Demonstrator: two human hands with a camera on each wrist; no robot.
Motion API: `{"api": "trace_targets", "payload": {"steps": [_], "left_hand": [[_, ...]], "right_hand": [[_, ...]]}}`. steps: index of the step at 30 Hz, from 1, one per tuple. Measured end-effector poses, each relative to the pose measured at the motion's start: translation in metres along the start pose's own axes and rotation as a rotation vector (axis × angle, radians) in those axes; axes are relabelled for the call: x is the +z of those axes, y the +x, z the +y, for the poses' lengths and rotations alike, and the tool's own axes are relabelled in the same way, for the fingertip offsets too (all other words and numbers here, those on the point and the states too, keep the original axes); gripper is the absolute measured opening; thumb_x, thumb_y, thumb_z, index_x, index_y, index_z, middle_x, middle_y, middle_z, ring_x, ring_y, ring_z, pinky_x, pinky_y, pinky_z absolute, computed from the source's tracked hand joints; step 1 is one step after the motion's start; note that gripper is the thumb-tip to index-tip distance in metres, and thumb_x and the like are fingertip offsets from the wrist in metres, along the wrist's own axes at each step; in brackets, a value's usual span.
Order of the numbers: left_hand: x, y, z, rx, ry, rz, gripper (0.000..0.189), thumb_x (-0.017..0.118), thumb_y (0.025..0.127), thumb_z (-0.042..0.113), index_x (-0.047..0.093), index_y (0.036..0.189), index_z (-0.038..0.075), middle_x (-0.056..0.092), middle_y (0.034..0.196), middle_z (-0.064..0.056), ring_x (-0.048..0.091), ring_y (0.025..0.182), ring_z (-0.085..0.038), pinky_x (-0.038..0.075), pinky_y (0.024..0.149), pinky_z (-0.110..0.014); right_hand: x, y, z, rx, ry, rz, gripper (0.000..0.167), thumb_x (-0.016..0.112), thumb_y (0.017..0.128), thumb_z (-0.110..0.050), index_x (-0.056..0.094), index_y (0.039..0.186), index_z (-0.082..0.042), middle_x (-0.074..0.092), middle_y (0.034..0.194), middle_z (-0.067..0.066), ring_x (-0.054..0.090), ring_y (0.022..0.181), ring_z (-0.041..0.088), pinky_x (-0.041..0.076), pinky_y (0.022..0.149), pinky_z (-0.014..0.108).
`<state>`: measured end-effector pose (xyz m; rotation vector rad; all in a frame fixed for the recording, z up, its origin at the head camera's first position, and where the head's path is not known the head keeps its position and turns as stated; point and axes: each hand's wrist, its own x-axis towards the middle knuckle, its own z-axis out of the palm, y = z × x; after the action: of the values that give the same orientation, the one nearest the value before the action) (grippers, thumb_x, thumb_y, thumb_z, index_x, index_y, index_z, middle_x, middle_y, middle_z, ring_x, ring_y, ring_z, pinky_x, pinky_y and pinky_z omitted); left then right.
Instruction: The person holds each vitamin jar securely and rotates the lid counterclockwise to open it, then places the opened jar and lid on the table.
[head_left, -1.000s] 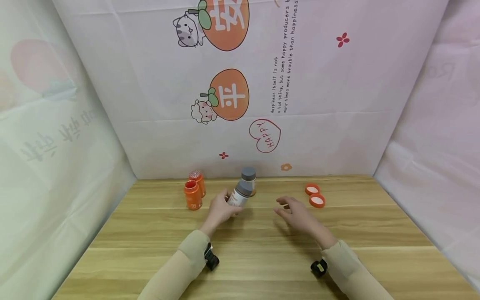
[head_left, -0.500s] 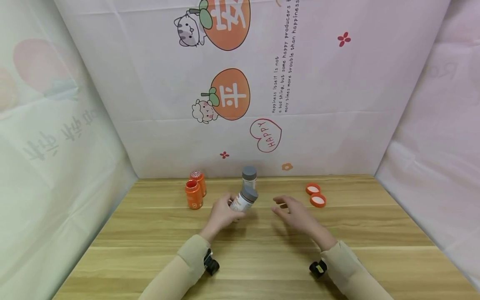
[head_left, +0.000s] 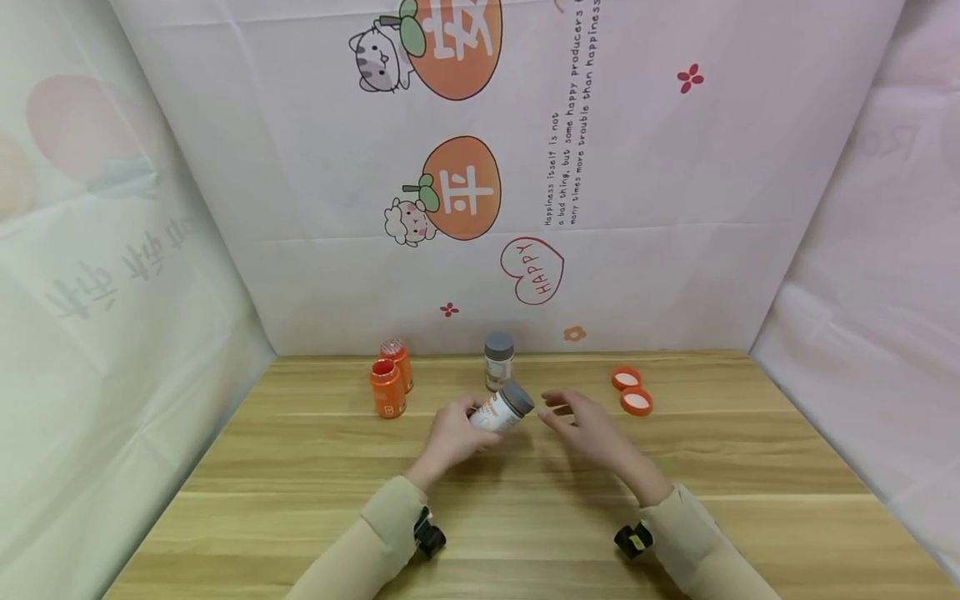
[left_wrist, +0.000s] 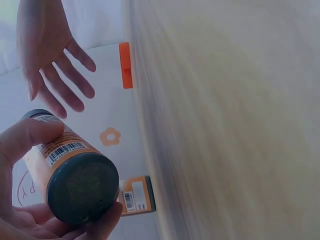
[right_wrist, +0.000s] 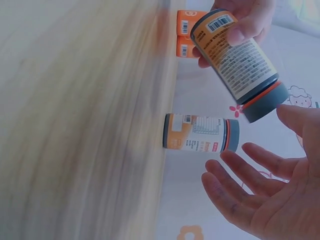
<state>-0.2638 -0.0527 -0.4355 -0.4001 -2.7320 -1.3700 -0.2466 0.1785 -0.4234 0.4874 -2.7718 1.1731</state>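
My left hand [head_left: 453, 434] grips a white and orange pill bottle [head_left: 500, 412] with a grey cap, lifted above the table and tilted so its cap points up and to the right. In the right wrist view, the cap [right_wrist: 266, 102] of that bottle is close to the right thumb, and whether they touch I cannot tell. My right hand [head_left: 588, 429] holds nothing; its fingers are spread and relaxed, facing the cap. A second bottle of the same kind [head_left: 498, 361] stands upright behind the held one, capped.
Two orange bottles [head_left: 387, 390] without caps stand at the back left. Two orange caps [head_left: 636, 401] lie at the back right, their white insides up. A printed white cloth [head_left: 637, 283] rises behind the wooden table [head_left: 525, 517].
My left hand has moved the pill bottle to the right and slightly nearer, tilting it further toward the right hand. The right hand has shifted slightly left.
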Motion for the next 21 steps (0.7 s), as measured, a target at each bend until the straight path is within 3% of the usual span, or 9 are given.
{"api": "trace_targets", "payload": {"steps": [12,21], "left_hand": [[0.007,-0.005,0.01,0.034,-0.022,-0.027,0.044,0.083,0.061,0.016,0.066,0.102,0.009,0.068,0.093,-0.005,0.057,0.075,-0.014,0.048,0.065,-0.03],[0.011,-0.009,0.017,0.069,-0.039,-0.056,0.041,0.083,0.061,0.013,0.066,0.098,0.009,0.067,0.089,-0.004,0.057,0.071,-0.013,0.048,0.06,-0.027]], "right_hand": [[-0.003,-0.002,-0.01,0.004,0.03,0.027,0.054,0.052,0.094,-0.045,0.053,0.129,-0.004,0.061,0.122,0.016,0.061,0.107,0.031,0.051,0.086,0.045],[-0.005,-0.004,-0.019,0.012,0.034,0.042,0.049,0.053,0.094,-0.042,0.055,0.127,-0.006,0.064,0.117,0.015,0.062,0.103,0.03,0.053,0.083,0.043]]}}
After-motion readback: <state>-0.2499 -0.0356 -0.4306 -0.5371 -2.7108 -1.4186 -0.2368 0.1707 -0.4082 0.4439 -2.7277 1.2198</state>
